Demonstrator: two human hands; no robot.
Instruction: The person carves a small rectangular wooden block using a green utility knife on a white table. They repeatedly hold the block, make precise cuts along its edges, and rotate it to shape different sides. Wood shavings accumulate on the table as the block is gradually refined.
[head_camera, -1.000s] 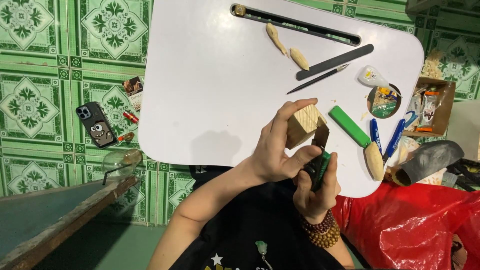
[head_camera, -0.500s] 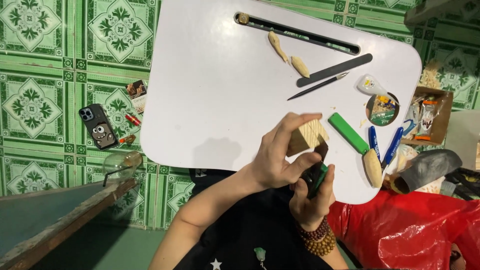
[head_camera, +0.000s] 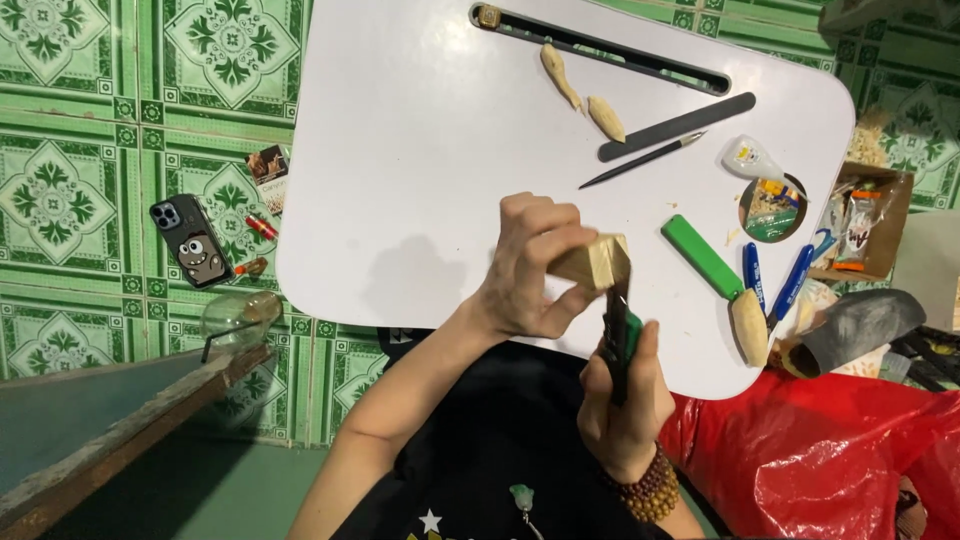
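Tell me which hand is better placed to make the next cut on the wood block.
The right hand: it grips the green-handled knife with its blade at the wood block. The left hand is wrapped around the block, steadying it.

A pale wooden block (head_camera: 597, 262) sits just below the middle of the frame, chunky and light tan with a darker shaded face turned to the right, pinched at a tilt in the fingers of the left hand (head_camera: 530, 268) above the lower edge of the white board. Right under it stands a knife (head_camera: 618, 335), dark blade upright with its tip touching the block's underside, green-and-black handle wrapped in the right hand (head_camera: 625, 395).
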